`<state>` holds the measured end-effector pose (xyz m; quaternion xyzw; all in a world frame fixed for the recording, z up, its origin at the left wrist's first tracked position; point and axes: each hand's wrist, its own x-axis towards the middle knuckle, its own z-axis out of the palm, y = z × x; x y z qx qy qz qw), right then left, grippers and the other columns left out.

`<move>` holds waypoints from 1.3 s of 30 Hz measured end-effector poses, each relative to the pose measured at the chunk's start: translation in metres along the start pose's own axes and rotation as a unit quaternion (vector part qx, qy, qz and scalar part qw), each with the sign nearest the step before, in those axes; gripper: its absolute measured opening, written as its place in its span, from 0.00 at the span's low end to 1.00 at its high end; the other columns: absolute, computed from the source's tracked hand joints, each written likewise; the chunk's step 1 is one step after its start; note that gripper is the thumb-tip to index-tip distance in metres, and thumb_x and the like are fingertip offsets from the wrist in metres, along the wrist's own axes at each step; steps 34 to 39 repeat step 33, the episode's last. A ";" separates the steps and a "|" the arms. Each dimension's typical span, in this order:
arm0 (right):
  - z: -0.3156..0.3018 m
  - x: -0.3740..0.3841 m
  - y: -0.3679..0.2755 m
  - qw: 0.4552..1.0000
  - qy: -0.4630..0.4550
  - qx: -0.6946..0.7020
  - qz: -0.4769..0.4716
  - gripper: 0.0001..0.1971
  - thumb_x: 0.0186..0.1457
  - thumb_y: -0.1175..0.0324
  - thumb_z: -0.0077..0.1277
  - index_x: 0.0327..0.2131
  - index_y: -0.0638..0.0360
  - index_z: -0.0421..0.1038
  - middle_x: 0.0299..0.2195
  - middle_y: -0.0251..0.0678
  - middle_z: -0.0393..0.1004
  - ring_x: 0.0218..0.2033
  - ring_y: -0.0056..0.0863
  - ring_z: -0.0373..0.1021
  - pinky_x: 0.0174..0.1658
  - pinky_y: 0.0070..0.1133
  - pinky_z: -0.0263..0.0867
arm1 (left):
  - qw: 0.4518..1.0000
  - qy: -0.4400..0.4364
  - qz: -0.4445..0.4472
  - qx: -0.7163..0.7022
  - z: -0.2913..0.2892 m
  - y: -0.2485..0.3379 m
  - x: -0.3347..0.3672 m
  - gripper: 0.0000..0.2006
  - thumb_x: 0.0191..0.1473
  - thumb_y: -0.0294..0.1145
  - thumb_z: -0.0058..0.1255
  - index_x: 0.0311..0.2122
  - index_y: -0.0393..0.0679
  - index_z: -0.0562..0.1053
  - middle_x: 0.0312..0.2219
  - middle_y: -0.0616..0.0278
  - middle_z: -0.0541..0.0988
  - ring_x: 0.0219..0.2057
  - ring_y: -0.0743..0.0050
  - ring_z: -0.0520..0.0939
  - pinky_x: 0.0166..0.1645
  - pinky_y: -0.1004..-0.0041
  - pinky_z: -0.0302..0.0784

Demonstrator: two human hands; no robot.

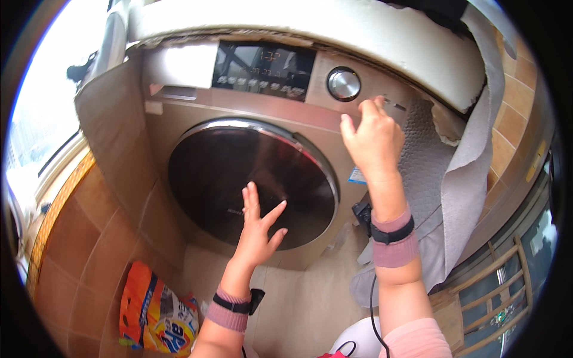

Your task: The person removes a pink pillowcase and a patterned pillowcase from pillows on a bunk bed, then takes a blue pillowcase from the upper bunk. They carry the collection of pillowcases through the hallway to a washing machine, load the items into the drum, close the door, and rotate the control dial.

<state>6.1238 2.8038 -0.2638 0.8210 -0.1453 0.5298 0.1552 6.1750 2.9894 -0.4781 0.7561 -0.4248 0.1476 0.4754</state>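
Note:
A front-loading washing machine (280, 262) stands before me, its round dark door (239, 167) closed. My left hand (258, 232) hovers in front of that door, holding nothing, its fingers spread. Up at the control panel, my right hand (377, 134) reaches to the small buttons (394, 104) right of the silver knob (343, 83). Its thumb stands apart from the other fingers, and nothing is held. Whether a fingertip presses a button I cannot make out. The dark display (264, 68) left of the knob is lit with digits and icons.
An orange detergent bag (158, 313) stands at the lower left by the brown tiled wall (89, 250). Grey quilted cloth (430, 161) hangs along the machine's right side. A wooden chair (495, 286) is at the right, and a white ledge (298, 24) runs above the machine.

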 end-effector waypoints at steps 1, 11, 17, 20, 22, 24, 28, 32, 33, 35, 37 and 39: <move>-0.003 -0.005 0.000 0.999 -0.033 0.033 0.009 0.19 0.46 0.58 0.55 0.37 0.63 0.70 0.51 0.61 0.64 0.37 0.52 0.73 0.38 0.35 0.71 | 1.000 0.005 0.003 -0.002 -0.002 -0.003 -0.001 0.30 0.42 0.26 0.61 0.54 0.52 0.69 0.64 0.43 0.30 0.66 0.42 0.32 0.65 0.56 0.42; -0.001 -0.175 -0.034 0.863 -0.202 0.434 0.162 0.19 0.46 0.75 0.56 0.45 0.65 0.69 0.57 0.52 0.60 0.26 0.22 0.73 0.27 0.15 0.68 | 0.999 0.041 0.012 -0.005 -0.019 -0.002 -0.009 0.28 0.43 0.29 0.60 0.53 0.45 0.69 0.64 0.42 0.44 0.65 0.44 0.46 0.65 0.59 0.49; 0.012 -0.219 -0.037 0.836 -0.296 0.442 0.134 0.18 0.45 0.76 0.56 0.44 0.62 0.71 0.54 0.45 0.64 0.37 0.28 0.72 0.38 0.23 0.68 | 0.998 0.049 -0.043 0.006 -0.018 0.002 -0.019 0.33 0.44 0.31 0.60 0.58 0.47 0.63 0.63 0.39 0.41 0.64 0.38 0.44 0.64 0.55 0.52; 0.011 -0.222 -0.037 0.829 -0.320 0.439 0.134 0.16 0.46 0.75 0.56 0.42 0.62 0.72 0.52 0.43 0.68 0.37 0.27 0.72 0.38 0.22 0.68 | 0.991 0.122 -0.040 0.044 -0.016 0.002 -0.019 0.27 0.44 0.29 0.59 0.53 0.46 0.68 0.58 0.42 0.57 0.60 0.43 0.59 0.59 0.59 0.62; 0.013 -0.225 -0.035 0.822 -0.330 0.443 0.136 0.16 0.46 0.75 0.56 0.42 0.63 0.72 0.52 0.43 0.68 0.36 0.27 0.72 0.38 0.22 0.68 | 0.986 0.139 -0.083 -0.032 -0.022 0.006 -0.012 0.15 0.44 0.27 0.57 0.40 0.43 0.72 0.39 0.54 0.72 0.40 0.60 0.75 0.43 0.66 0.72; 0.017 -0.224 -0.033 0.814 -0.352 0.444 0.127 0.15 0.46 0.75 0.55 0.41 0.63 0.72 0.51 0.43 0.68 0.36 0.27 0.72 0.38 0.22 0.68 | 0.981 0.177 -0.079 -0.031 -0.027 0.011 -0.007 0.11 0.43 0.25 0.56 0.35 0.42 0.71 0.30 0.59 0.70 0.31 0.66 0.72 0.35 0.69 0.70; 0.022 -0.221 -0.029 0.804 -0.342 0.465 0.144 0.15 0.46 0.76 0.55 0.41 0.65 0.72 0.49 0.44 0.69 0.35 0.27 0.72 0.37 0.22 0.68 | 0.966 0.234 -0.081 -0.068 -0.035 0.019 -0.001 0.07 0.43 0.21 0.54 0.27 0.40 0.68 0.20 0.65 0.67 0.20 0.79 0.66 0.25 0.77 0.64; 0.033 -0.221 -0.031 0.781 -0.345 0.500 0.146 0.15 0.46 0.76 0.54 0.41 0.64 0.72 0.49 0.45 0.70 0.33 0.27 0.73 0.37 0.21 0.69 | 0.968 0.226 -0.092 -0.059 -0.037 0.010 0.001 0.06 0.44 0.21 0.54 0.28 0.40 0.70 0.21 0.67 0.67 0.20 0.81 0.66 0.25 0.79 0.64; 0.037 -0.224 -0.030 0.779 -0.349 0.503 0.136 0.15 0.46 0.77 0.54 0.41 0.63 0.72 0.49 0.45 0.70 0.33 0.27 0.73 0.37 0.21 0.69 | 0.969 0.221 -0.096 -0.052 -0.035 0.006 -0.001 0.05 0.44 0.21 0.54 0.28 0.40 0.70 0.21 0.67 0.67 0.20 0.81 0.66 0.25 0.79 0.64; 0.037 -0.224 -0.030 0.779 -0.349 0.503 0.136 0.15 0.46 0.77 0.54 0.41 0.63 0.72 0.49 0.45 0.70 0.33 0.27 0.73 0.37 0.21 0.69 | 0.969 0.221 -0.096 -0.052 -0.035 0.006 -0.001 0.05 0.44 0.21 0.54 0.28 0.40 0.70 0.21 0.67 0.67 0.20 0.81 0.66 0.25 0.79 0.64; 0.037 -0.224 -0.030 0.779 -0.349 0.503 0.136 0.15 0.46 0.77 0.54 0.41 0.63 0.72 0.49 0.45 0.70 0.33 0.27 0.73 0.37 0.21 0.69 | 0.969 0.221 -0.096 -0.052 -0.035 0.006 -0.001 0.05 0.44 0.21 0.54 0.28 0.40 0.70 0.21 0.67 0.67 0.20 0.81 0.66 0.25 0.79 0.64; 0.037 -0.224 -0.030 0.779 -0.349 0.503 0.136 0.15 0.46 0.77 0.54 0.41 0.63 0.72 0.49 0.45 0.70 0.33 0.27 0.73 0.37 0.21 0.69 | 0.969 0.221 -0.096 -0.052 -0.035 0.006 -0.001 0.05 0.44 0.21 0.54 0.28 0.40 0.70 0.21 0.67 0.67 0.20 0.81 0.66 0.25 0.79 0.64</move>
